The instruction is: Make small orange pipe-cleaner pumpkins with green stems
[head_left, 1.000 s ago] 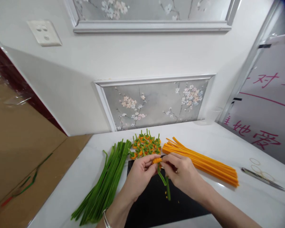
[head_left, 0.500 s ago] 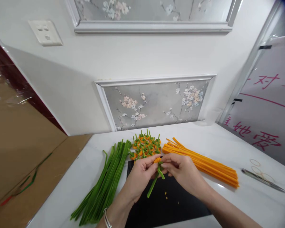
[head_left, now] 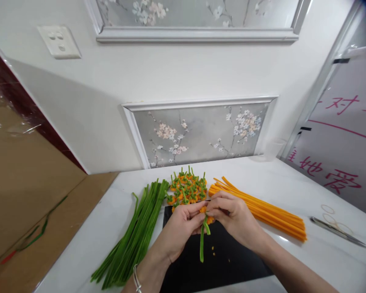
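Between my left hand (head_left: 180, 226) and my right hand (head_left: 233, 211) is a small orange piece (head_left: 210, 220) with green stems (head_left: 201, 244) hanging down from it. Fingers of both hands pinch it from either side, over a black mat (head_left: 216, 264). Just beyond my fingertips stands a cluster of orange-and-green pieces (head_left: 187, 187). Long green fuzzy stems (head_left: 143, 236) lie to the left of my left hand, and a bundle of orange stems (head_left: 268, 211) lies behind and right of my right hand.
Scissors (head_left: 338, 232) lie at the right of the white table (head_left: 311, 264). A clear container (head_left: 273, 149) stands at the back right. Brown cardboard (head_left: 24, 179) is on the left, and small orange bits (head_left: 213, 248) lie on the mat.
The held piece has turned in my fingers. Its long green stem now hangs nearly straight down instead of slanting left, and more orange shows beneath my right fingertips.
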Tool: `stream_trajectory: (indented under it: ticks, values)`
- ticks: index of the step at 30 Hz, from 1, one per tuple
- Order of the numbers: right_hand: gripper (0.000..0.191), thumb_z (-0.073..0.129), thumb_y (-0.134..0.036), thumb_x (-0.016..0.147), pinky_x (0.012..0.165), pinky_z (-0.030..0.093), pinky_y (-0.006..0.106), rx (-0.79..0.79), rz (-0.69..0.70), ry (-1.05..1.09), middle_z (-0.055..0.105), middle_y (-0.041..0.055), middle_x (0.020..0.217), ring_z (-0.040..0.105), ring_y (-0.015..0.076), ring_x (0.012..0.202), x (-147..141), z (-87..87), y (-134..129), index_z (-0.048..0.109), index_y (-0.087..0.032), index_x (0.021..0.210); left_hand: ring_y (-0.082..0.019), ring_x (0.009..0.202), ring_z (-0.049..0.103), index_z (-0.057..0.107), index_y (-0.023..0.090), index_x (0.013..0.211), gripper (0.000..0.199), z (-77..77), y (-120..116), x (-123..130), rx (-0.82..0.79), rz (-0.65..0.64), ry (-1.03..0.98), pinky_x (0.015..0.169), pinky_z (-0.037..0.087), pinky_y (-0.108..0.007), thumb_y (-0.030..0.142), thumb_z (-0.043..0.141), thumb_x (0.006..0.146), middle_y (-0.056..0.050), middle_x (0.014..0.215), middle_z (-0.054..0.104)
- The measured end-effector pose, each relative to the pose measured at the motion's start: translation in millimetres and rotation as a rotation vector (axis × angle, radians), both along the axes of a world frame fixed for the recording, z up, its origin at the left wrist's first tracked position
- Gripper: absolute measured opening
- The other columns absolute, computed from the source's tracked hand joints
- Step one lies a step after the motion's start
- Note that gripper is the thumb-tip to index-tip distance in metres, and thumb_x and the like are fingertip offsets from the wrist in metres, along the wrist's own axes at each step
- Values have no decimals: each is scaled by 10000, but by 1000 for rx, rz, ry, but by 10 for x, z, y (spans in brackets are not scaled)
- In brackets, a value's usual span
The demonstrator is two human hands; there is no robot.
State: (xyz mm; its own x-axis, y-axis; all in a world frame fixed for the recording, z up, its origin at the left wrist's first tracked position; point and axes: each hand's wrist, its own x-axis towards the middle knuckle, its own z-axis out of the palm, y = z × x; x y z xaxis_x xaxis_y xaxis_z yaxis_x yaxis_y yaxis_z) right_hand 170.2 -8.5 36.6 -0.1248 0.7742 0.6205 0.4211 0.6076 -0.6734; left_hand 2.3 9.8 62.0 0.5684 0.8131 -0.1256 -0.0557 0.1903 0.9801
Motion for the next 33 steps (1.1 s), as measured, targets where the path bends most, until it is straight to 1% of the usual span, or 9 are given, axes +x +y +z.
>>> stream_trajectory:
  ticks: [5,9,13,16,20,23,27,29,33]
  values:
    - [158,594,-104,846,700,532,277,21,-33,-117,643,19,856,635,145,749,52,2,-4,692,-227,832,-105,634,550,710,171,1116,360,-52,32,5,65,34,21,637,447,-200,261,714,767,-50,807,707]
    - [78,569,-224,877,549,509,257,-306,10,25,625,-5,708,607,129,581,100,39,-6,631,-201,836,-128,590,562,716,181,1109,349,-65,55,0,268,206,156,610,441,-220,223,680,765,-22,728,715]
    - [366,461,-453,924,404,440,211,-628,130,217,573,-15,564,533,94,415,50,30,4,553,-175,704,-180,635,620,731,216,1079,337,-71,22,18,475,349,247,640,472,-255,196,668,748,-35,827,754]
    - [413,510,-529,875,398,434,196,-670,136,249,553,-25,530,526,86,405,-13,5,8,546,-169,677,-201,669,651,742,233,1052,317,-91,-19,48,604,363,271,720,482,-273,168,656,754,-49,866,763]
    - [363,533,-470,870,404,431,181,-662,136,252,544,-37,534,512,71,402,-20,-5,5,550,-163,679,-196,625,642,730,228,1083,310,-115,-30,58,676,330,318,736,484,-276,184,631,792,-50,793,758]
    - [257,521,-360,887,428,459,197,-606,129,213,574,-24,596,551,87,439,5,1,-8,570,-167,724,-198,611,644,705,231,1129,319,-114,-14,37,638,303,382,650,490,-265,229,602,827,-35,762,754]
    - [172,475,-204,896,452,462,223,-395,49,46,579,-20,603,593,123,490,-7,12,-53,579,-192,760,-231,868,691,679,251,1166,334,-107,-11,29,622,267,372,818,498,-285,222,577,849,-41,1028,749]
    - [188,466,-132,883,467,439,230,-250,-40,-99,568,-20,583,574,128,498,-34,17,-87,571,-195,740,-238,962,679,674,258,1173,341,-112,-15,37,636,248,369,887,482,-300,201,553,860,-39,1136,712]
    - [195,474,-33,836,502,392,254,93,-209,-515,602,20,682,558,147,568,-68,16,-140,562,-181,744,-247,1045,642,679,247,1175,332,-127,5,36,597,200,369,971,440,-335,224,540,874,-45,1147,706]
